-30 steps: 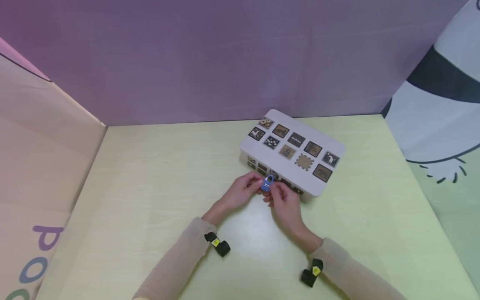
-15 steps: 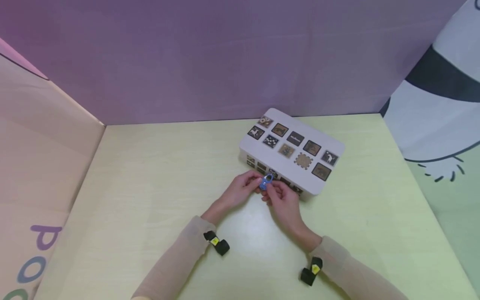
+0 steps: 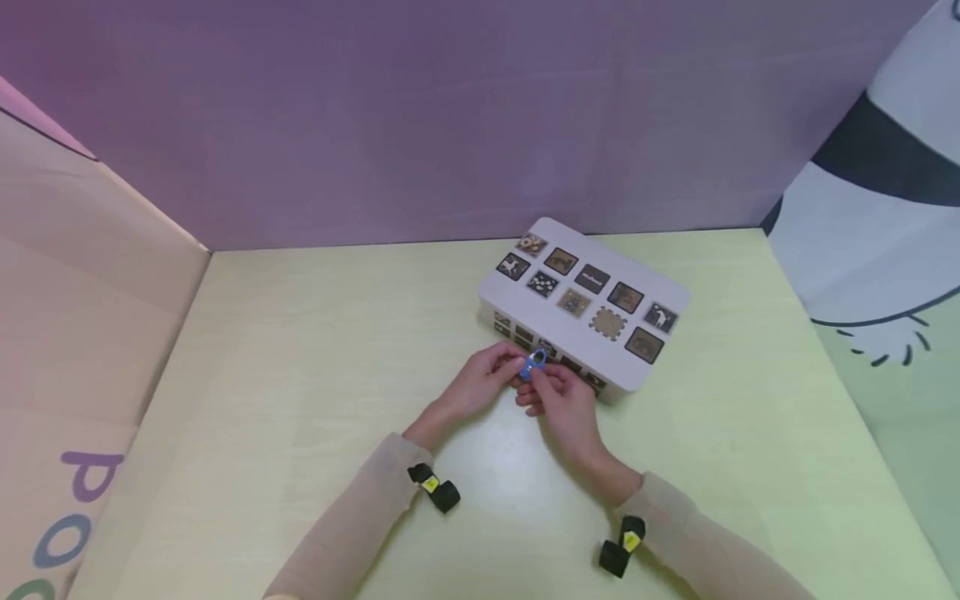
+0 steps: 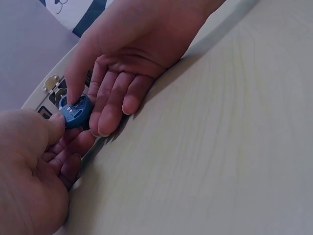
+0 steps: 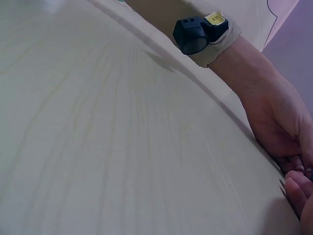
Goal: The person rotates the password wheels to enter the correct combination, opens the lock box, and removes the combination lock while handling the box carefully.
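A small blue combination padlock (image 3: 532, 365) is held between both hands, just in front of a white box (image 3: 585, 300) with printed picture squares. Small dials show on the padlock's face in the left wrist view. My left hand (image 3: 474, 385) pinches the padlock's body from the left, thumb on top. My right hand (image 3: 572, 414) has its thumb on the dial face and its other fingers curled beneath. Part of the padlock lies hidden behind the fingers. A metal hasp (image 4: 51, 84) on the box's front side shows behind the padlock in the left wrist view.
The box stands angled on a pale wooden table (image 3: 315, 358), near the purple back wall (image 3: 390, 125). Printed side panels border the table left and right. Each wrist wears a small black camera, such as the left wrist's camera (image 3: 444, 496).
My right thumb has shifted onto the padlock's face, and the right fingers have spread slightly beneath it. The padlock has tilted a little. My left hand and the box stay nearly where they were.
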{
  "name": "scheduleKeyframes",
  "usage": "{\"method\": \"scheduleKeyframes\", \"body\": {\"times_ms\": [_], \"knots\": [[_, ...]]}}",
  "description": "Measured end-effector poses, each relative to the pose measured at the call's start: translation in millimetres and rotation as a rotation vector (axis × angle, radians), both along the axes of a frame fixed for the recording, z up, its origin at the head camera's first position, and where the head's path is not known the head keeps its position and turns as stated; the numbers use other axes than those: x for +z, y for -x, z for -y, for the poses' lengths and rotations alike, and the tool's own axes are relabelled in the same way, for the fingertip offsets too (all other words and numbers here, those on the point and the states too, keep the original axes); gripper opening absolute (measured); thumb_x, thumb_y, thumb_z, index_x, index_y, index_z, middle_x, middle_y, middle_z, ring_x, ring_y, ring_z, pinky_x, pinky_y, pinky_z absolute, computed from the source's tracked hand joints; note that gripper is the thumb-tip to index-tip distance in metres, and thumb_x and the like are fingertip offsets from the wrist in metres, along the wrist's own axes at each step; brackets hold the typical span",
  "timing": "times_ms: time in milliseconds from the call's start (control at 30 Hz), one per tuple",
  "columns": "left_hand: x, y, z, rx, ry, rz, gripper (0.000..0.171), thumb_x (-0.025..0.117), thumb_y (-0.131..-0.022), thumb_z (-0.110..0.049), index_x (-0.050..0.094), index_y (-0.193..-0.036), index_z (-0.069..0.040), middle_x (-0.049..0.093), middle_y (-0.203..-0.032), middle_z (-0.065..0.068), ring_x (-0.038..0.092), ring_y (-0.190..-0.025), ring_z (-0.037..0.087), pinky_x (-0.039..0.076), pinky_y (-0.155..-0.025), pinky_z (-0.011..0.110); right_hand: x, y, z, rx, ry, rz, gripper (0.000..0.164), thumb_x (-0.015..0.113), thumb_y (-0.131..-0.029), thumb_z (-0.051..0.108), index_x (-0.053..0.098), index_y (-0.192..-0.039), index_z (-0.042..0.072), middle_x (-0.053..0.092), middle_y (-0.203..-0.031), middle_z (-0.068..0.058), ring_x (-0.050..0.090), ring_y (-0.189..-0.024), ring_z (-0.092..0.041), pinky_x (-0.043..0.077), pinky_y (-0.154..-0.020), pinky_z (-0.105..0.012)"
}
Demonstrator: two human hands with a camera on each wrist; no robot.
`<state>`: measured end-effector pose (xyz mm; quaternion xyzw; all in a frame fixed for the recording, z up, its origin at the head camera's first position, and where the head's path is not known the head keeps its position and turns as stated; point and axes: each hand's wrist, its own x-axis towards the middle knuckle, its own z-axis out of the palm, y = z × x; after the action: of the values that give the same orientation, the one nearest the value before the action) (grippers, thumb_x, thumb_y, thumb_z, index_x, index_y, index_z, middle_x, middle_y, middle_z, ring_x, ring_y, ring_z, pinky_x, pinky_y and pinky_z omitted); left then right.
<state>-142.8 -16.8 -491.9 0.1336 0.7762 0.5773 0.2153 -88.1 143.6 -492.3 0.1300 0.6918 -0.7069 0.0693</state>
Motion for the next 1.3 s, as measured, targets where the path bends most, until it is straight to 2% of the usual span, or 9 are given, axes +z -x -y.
{"method": "scheduleKeyframes", "body": {"times_ms": [367, 633, 1300], "knots": [[-0.7, -0.6, -1.7, 0.006, -0.003, 0.002, 0.021, 0.053, -0.108, -0.019, 0.065, -0.122, -0.009, 0.071, -0.105, 0.004, 0.066, -0.095, 0.015, 0.055, -0.092, 0.037, -0.2, -1.8, 1.7, -0.011, -0.022, -0.023, 0.023, 0.056, -0.106, 0.012, 0.062, -0.119, -0.006, 0.073, -0.094, -0.023, 0.072, -0.072, -0.017, 0.062, -0.065, -0.027], [-1.6, -0.7, -2.1, 0.008, 0.0, -0.003, 0.021, 0.053, -0.108, -0.019, 0.065, -0.122, -0.009, 0.071, -0.101, 0.003, 0.065, -0.092, 0.014, 0.055, -0.088, 0.033, -2.3, -2.2, 2.4, -0.021, -0.027, -0.053, 0.022, 0.055, -0.106, 0.01, 0.062, -0.116, -0.008, 0.071, -0.088, -0.019, 0.07, -0.067, -0.015, 0.061, -0.063, -0.026], [-0.1, -1.6, -1.6, 0.01, 0.001, -0.004, 0.02, 0.053, -0.108, -0.019, 0.065, -0.121, -0.01, 0.07, -0.101, 0.002, 0.065, -0.093, 0.014, 0.055, -0.09, 0.035, -4.6, -1.9, 3.3, -0.011, -0.05, -0.084, 0.021, 0.056, -0.107, 0.012, 0.062, -0.114, -0.007, 0.07, -0.086, -0.02, 0.068, -0.066, -0.014, 0.062, -0.063, -0.027]]}}
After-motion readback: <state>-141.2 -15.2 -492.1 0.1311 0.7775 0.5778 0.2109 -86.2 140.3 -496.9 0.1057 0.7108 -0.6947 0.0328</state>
